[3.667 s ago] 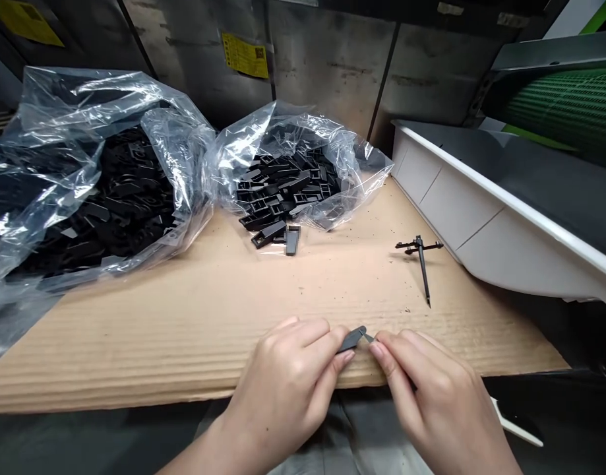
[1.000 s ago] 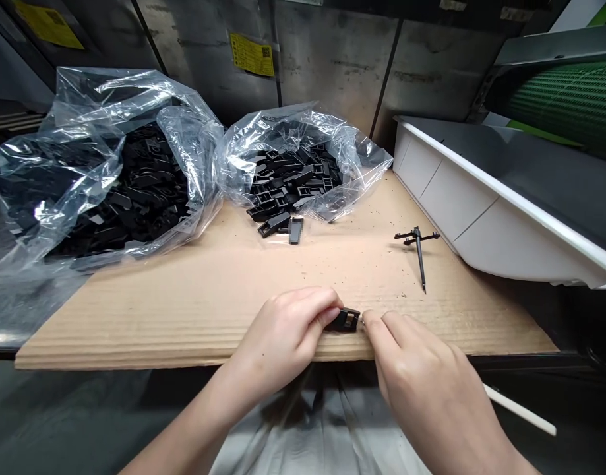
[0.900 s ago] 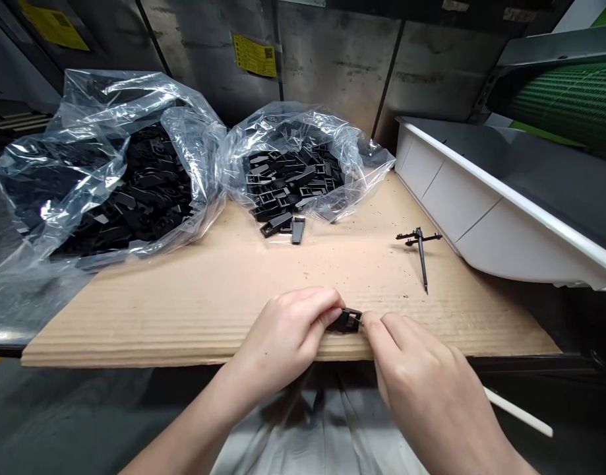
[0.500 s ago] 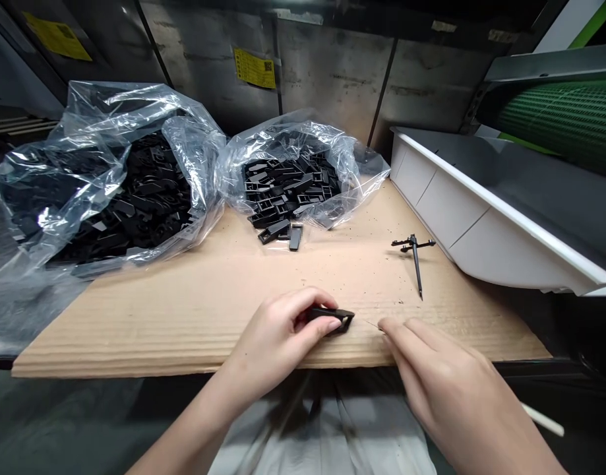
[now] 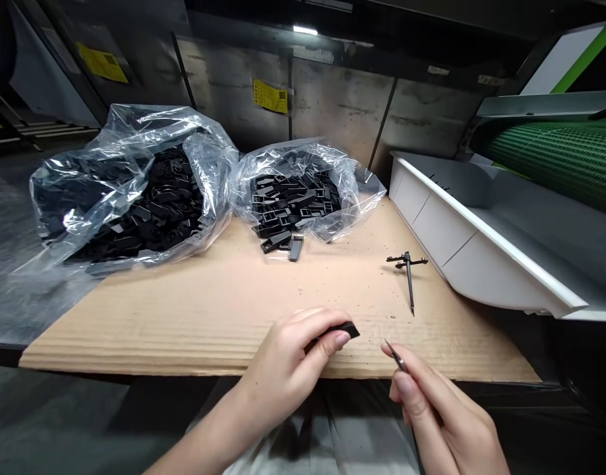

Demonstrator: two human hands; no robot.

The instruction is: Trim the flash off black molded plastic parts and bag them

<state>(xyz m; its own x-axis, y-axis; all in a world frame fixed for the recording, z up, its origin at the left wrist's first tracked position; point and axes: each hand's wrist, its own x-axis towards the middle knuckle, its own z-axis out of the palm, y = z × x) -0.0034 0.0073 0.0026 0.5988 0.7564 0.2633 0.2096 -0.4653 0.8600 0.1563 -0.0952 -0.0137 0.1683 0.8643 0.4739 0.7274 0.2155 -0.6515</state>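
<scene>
My left hand [image 5: 287, 369] pinches a flat black plastic part [image 5: 346, 330] between thumb and fingers, above the front of the cardboard. My right hand [image 5: 434, 409] is apart from it, to the right, and holds a thin pointed metal tool [image 5: 396, 356] by its end, tip up and to the left. Ahead on the corrugated cardboard sheet [image 5: 184, 340] lies a black T-shaped spiked piece [image 5: 409, 284]. Near the bags, a small heap of black plastic parts [image 5: 281, 243] sits on the sheet.
Two clear plastic bags of black parts [image 5: 134, 198] [image 5: 293, 191] stand at the back of the cardboard. A white tray [image 5: 461, 247] runs along the right side, below a green mesh belt [image 5: 554, 158]. Behind stands a metal wall with a yellow label [image 5: 270, 96].
My right hand has moved away from the left hand, down and to the right, with the thin tool showing. The left hand has turned the black part flat. The view has tilted upward.
</scene>
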